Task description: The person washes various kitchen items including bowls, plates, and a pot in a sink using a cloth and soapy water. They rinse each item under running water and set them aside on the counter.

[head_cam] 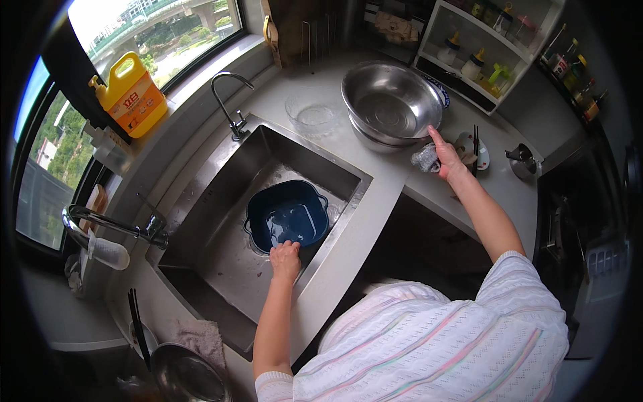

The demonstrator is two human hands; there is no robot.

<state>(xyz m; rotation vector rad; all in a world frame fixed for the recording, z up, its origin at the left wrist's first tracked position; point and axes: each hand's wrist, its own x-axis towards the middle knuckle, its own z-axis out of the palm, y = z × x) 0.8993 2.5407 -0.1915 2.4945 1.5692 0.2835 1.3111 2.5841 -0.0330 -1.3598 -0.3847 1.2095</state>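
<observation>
A dark blue two-handled basin (289,213) rests in the stainless steel sink (226,231), with some water in it. My left hand (286,259) grips its near rim. On the counter to the right of the sink stands a large stainless steel bowl (392,100), stacked on another metal bowl (371,139). My right hand (444,153) is at the near right side of this stack, fingers extended near the rim, with a grey mesh-like cloth or scrubber (426,158) against its palm side. Whether the hand holds the scrubber or only touches it cannot be told.
A clear glass bowl (314,113) stands behind the sink. Two faucets (233,118) rise from its window side. A plate with black chopsticks (475,151) and a small metal cup (522,161) lie at right. A frying pan (188,374) and towel (201,341) are at lower left.
</observation>
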